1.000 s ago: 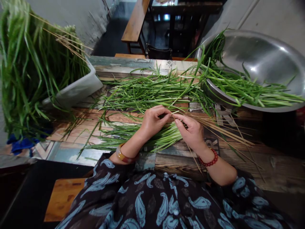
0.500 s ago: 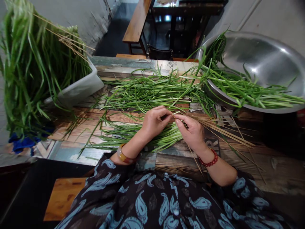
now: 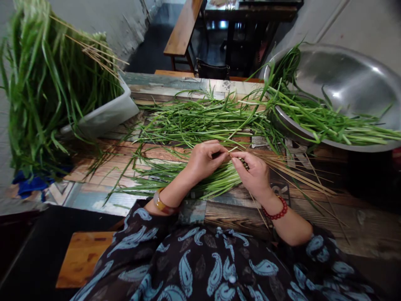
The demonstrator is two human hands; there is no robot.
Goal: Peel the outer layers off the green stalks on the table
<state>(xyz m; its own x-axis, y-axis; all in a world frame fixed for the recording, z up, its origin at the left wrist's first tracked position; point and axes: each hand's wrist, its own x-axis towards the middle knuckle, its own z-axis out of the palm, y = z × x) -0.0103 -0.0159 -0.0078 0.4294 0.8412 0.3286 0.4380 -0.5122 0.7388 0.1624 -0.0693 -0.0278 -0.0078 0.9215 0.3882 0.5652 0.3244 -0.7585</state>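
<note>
My left hand [image 3: 207,162] and my right hand [image 3: 253,172] meet fingertip to fingertip above the table's middle, both closed in a pinch. A pale chive stalk end [image 3: 233,149] shows at the left fingertips. Thin bamboo skewers [image 3: 297,175] fan out rightward from beneath my right hand; one seems to be pinched in it, though the fingers hide most of the grip. Under my wrists lies a neat bundle of garlic chives [image 3: 224,184], with pale ends to the right. Beyond my hands spreads a looser pile of chives [image 3: 194,119].
A white plastic bin [image 3: 109,115] at the left is heaped with skewered chives [image 3: 46,83]. At the right stands a large steel bowl [image 3: 347,69] with more chives inside. Blue cloth [image 3: 28,184] lies by the bin. A wooden bench [image 3: 183,33] stands beyond the table.
My hands keep the same pinch, with only slight finger movement. The whole view has shifted a little to the right; the chives and skewers lie as before.
</note>
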